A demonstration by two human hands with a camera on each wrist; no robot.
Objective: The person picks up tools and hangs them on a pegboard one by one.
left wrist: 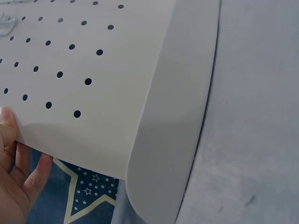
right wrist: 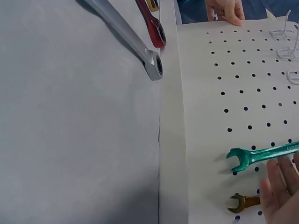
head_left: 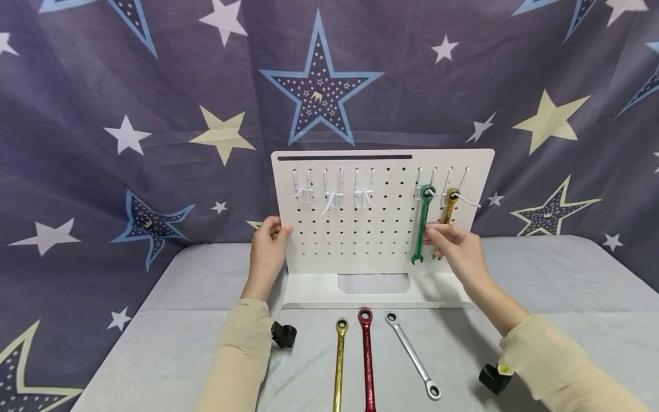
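Observation:
A white pegboard stands upright on its base. My left hand grips its left edge, thumb in front and other fingers behind. Toward the board's right side, a green ratchet wrench hangs by its ring end from a white hook, open end down. Beside it a gold wrench hangs on another hook, partly hidden by my right hand. In the right wrist view, the fingers of that hand lie fairly straight against the green wrench's edge, over the gold wrench's shaft.
Three pairs of white hooks are fixed on the board's left half. On the grey cloth in front lie a gold wrench, a red wrench and a silver wrench. A star-patterned curtain hangs behind.

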